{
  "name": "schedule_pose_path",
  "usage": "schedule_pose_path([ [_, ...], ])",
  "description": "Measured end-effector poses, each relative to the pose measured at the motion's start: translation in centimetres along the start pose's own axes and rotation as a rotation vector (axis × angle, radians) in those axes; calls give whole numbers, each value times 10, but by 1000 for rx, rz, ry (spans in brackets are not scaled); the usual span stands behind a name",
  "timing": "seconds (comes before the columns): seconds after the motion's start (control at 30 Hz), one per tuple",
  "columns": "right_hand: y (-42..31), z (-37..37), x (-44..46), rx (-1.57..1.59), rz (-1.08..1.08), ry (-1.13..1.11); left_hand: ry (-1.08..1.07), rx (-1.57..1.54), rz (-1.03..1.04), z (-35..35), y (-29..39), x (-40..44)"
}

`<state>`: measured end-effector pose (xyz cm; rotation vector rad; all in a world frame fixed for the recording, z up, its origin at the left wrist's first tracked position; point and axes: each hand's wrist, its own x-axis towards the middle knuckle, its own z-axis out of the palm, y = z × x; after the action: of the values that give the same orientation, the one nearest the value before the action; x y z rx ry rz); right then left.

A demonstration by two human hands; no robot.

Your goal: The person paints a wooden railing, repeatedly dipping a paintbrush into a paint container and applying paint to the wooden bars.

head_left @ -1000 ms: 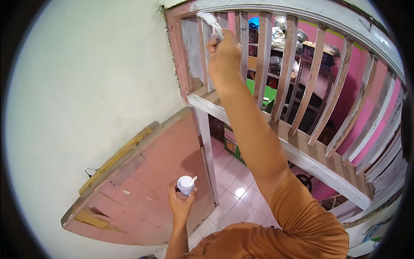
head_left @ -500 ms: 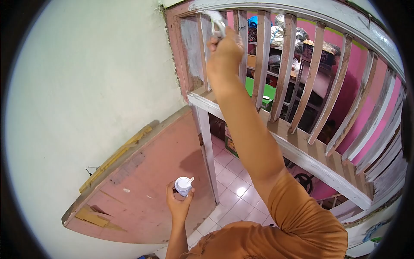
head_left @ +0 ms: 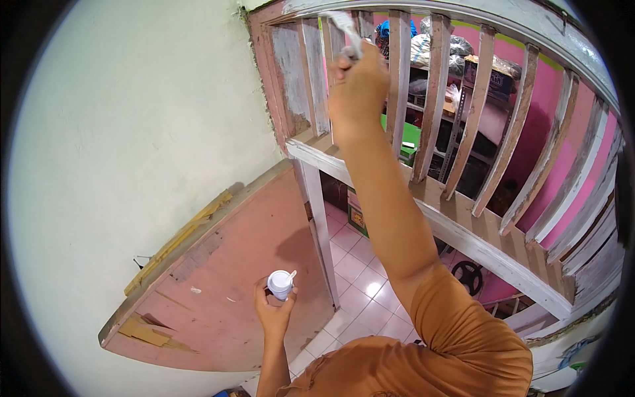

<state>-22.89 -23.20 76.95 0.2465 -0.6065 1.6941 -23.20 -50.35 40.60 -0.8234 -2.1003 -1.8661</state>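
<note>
My right hand [head_left: 360,83] is raised at the top of the view, closed round the handle of a paintbrush [head_left: 345,25]. The brush's pale bristles reach up to the underside of the white-painted top rail [head_left: 423,9]; motion blurs them, so I cannot tell whether they touch. Wooden slats [head_left: 399,79], patchy with white paint, stand just behind this hand. Lower down, my left hand [head_left: 273,311] is wrapped round a small white cup [head_left: 280,283] held upright. White paint shows inside it, and a small stick [head_left: 292,274] leans on its rim.
A pink wooden panel [head_left: 231,291] stands below, against the pale wall [head_left: 132,132]. Beyond the slats are shelves with bags [head_left: 456,49] and boxes [head_left: 489,76]. Pink floor tiles [head_left: 354,298] and a black wheel-like object [head_left: 467,276] lie far below.
My right hand with the paintbrush has shifted right and slightly down, along the top rail. My left hand still holds the cup in nearly the same place.
</note>
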Motion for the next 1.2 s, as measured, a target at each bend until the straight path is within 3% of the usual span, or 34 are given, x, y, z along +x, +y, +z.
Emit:
schedule_pose_path([
  [0.07, -13, -9, -7, 32, -10, 32, 5, 0, 1, 1, -1, -1],
  [0.13, -19, -21, -17, 111, -155, 27, 6, 13, 21, 1, -4, -2],
  [0.27, -3, -24, -34, 49, -150, 80, -52, 14, -15, -3, 1, -2],
  [0.33, 7, -15, -21, -6, 92, 83, -68, 3, -27, -2, 4, 0],
  [0.43, 3, -9, -6, -42, 23, -28, -73, 0, -18, 1, 3, 1],
  [0.67, -31, -32, -35, 151, -200, 56, -66, 6, -2, 4, 1, -1],
  [0.77, -12, -29, -39, 20, -83, 25, -44, -7, -17, 4, 1, -1],
  [0.8, -10, -19, -36, 78, -15, 121, -47, -5, -25, 4, -1, -1],
  [0.97, -33, -20, -24, 72, -66, -37, -50, -25, -22, 7, -3, -1],
  [1.03, -43, -27, -32, 188, -219, -51, -53, -23, -6, 8, 0, -1],
  [1.2, -31, -29, -52, 94, -200, 65, -38, 4, 6, 6, -3, -3],
])
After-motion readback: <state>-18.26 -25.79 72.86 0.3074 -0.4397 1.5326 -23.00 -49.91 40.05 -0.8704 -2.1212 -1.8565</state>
